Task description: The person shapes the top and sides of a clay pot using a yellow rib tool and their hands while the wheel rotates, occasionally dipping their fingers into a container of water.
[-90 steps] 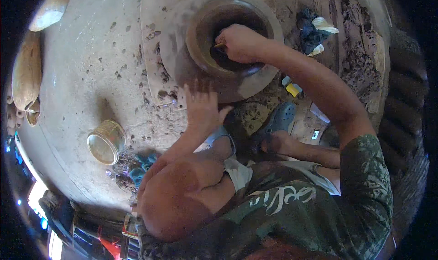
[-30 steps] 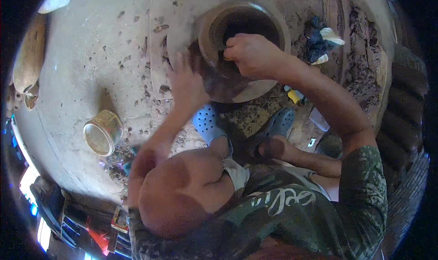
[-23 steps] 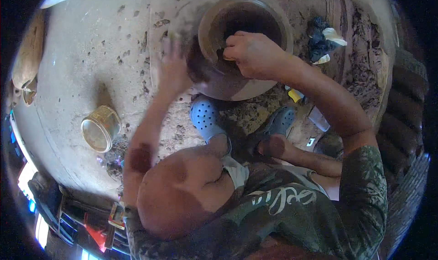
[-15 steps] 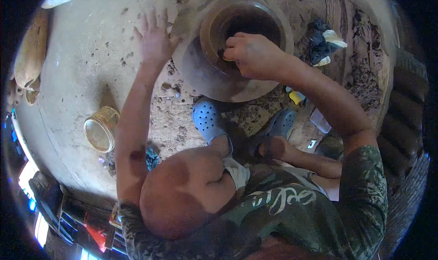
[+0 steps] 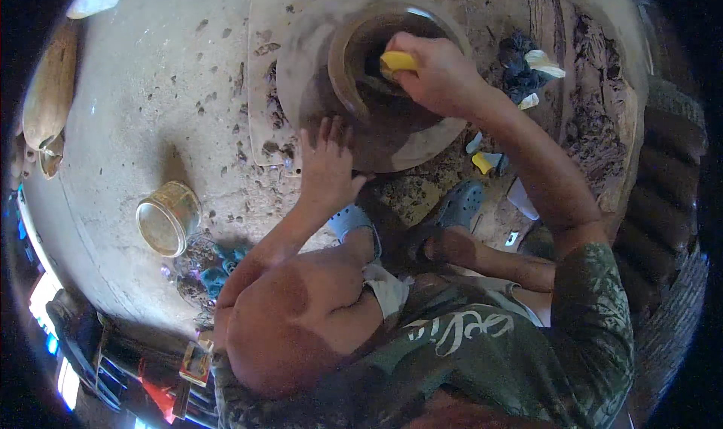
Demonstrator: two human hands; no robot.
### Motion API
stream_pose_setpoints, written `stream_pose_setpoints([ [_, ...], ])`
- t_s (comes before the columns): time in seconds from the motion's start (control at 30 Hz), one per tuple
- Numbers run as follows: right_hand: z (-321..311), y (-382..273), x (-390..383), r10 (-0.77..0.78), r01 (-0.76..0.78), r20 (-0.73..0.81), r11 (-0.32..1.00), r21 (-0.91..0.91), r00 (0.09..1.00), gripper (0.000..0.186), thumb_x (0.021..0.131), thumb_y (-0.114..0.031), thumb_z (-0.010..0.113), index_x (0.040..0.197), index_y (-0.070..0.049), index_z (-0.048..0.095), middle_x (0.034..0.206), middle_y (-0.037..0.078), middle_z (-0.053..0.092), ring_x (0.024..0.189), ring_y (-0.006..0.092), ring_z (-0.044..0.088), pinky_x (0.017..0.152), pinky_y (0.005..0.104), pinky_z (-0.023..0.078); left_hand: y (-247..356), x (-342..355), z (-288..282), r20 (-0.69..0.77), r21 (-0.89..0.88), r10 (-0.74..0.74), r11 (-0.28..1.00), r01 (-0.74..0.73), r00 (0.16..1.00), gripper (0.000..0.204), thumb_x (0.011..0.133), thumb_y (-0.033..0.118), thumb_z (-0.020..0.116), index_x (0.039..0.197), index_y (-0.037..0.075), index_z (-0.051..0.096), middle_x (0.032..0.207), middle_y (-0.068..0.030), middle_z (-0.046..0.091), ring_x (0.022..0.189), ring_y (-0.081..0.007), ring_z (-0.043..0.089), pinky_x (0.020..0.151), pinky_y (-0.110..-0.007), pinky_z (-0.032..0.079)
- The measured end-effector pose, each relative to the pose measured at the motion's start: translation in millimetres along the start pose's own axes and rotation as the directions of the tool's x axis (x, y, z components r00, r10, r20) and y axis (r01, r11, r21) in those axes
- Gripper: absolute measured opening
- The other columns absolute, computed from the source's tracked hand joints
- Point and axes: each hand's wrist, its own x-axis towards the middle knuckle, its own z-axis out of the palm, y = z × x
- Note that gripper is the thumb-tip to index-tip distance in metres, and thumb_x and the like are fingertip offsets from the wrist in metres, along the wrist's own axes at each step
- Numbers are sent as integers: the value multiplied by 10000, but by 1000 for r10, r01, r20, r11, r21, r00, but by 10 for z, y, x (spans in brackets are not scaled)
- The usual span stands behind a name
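A wide brown clay pot (image 5: pixel 340 71) stands on a round, flat potter's wheel (image 5: pixel 301 60) at the top of the view. My right hand (image 5: pixel 444 75) reaches over the pot's mouth and grips a small curved yellow piece (image 5: pixel 399 60), perhaps a scraper or sponge. The lower end of that piece is inside the pot, against dark shadow. My left hand (image 5: pixel 327 165) has its fingers spread, fingertips on or just over the wheel's near left edge. It holds nothing.
Right of the wheel lie a black plastic bag (image 5: pixel 516 68) and yellow and pale scraps (image 5: pixel 482 162). A round tub (image 5: pixel 162 222) stands at left. My feet in blue clogs (image 5: pixel 350 222) are close below the wheel. Clay crumbs dot the floor.
My left hand has come from the wheel's far left side back to its near edge. My right hand has shifted and turned over the pot, so the yellow piece shows more.
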Motion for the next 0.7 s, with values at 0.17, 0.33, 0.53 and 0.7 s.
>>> stream_pose_setpoints([
  [0.17,187,44,98,-74,73,-180,997,-11,981,153,903,-204,696,963,-64,673,865,188,667,961,438,668,823,529,548,204,-68,87,48,-61,68,996,-65,996,900,838,518,751,1473,-67,499,1613,-307,335,1547,-461,226,1206,-737,106],
  [0.33,418,-40,140,-45,67,-312,996,63,949,120,905,-129,655,965,-25,659,890,197,668,908,450,658,789,534,550,249,31,-6,102,-45,-128,990,134,986,976,841,577,727,1570,10,408,1695,-294,151,1583,-458,111,1219,-716,74],
  [0.53,497,-121,182,-119,132,-372,991,8,921,90,889,-78,616,945,-31,668,911,200,659,881,433,663,787,528,559,-1048,439,56,-394,-163,-257,964,208,882,1019,870,464,787,1622,15,267,1674,-303,188,1534,-492,218,1226,-617,213],
  [0.7,496,-153,113,-129,117,-230,991,-63,965,104,881,-83,602,944,-46,677,947,164,665,930,394,677,798,497,577,-924,204,349,-26,-800,-749,413,436,662,802,981,418,706,1554,-17,350,1538,-275,442,1362,-386,499,1093,-510,436],
])
